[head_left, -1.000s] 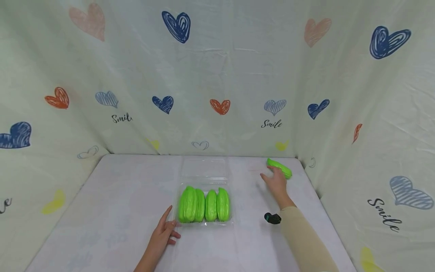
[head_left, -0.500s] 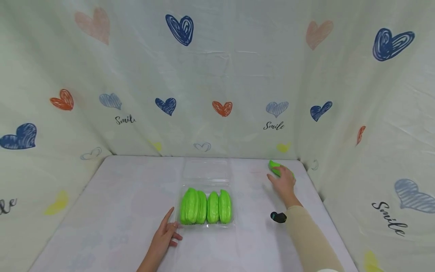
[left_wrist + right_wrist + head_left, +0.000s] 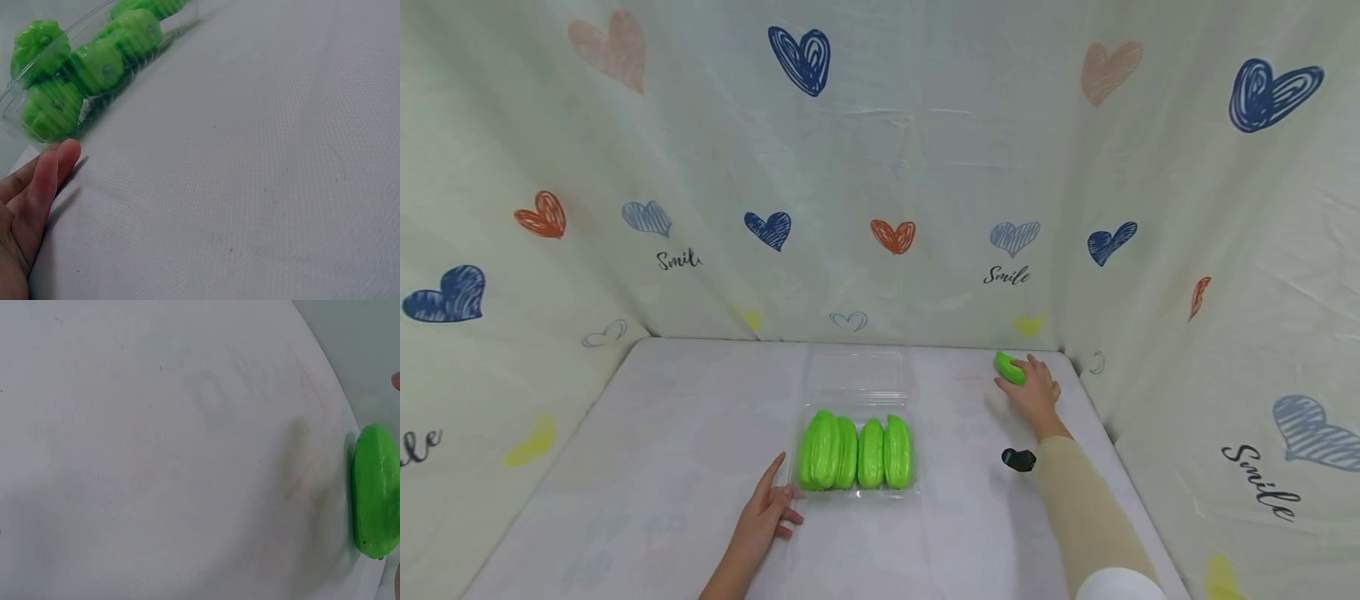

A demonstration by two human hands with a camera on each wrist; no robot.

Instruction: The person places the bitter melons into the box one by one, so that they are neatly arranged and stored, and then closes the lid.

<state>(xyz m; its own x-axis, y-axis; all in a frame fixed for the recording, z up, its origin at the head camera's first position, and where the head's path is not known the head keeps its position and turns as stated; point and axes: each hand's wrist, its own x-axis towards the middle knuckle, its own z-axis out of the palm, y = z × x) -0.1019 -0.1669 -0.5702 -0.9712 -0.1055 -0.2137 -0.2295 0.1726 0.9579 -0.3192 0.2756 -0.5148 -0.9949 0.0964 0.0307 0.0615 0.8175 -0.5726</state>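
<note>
In the head view, a clear plastic clamshell box [image 3: 857,493] lies on the table with its lid [image 3: 857,371] folded back. Several long, ribbed, bright green vegetables [image 3: 870,454] lie in it side by side. My left hand [image 3: 760,518] is at the box's front left corner, index finger extended along its side. The left wrist view shows those fingertips [image 3: 70,152] right at the box's lower edge. My right hand [image 3: 1033,392] is spread over another green vegetable [image 3: 1009,367] at the back right, hiding part of it. In the right wrist view this vegetable [image 3: 375,494] lies between parted fingers.
A white cloth covers the table [image 3: 700,433]. Heart-printed curtains [image 3: 895,167] hang behind and at both sides. A small black device [image 3: 1018,460] shows beside the right wrist.
My right hand has shifted right and slightly back over the lone green vegetable, now covering its right part. The left hand and the box keep their places; the head view shifts slightly.
</note>
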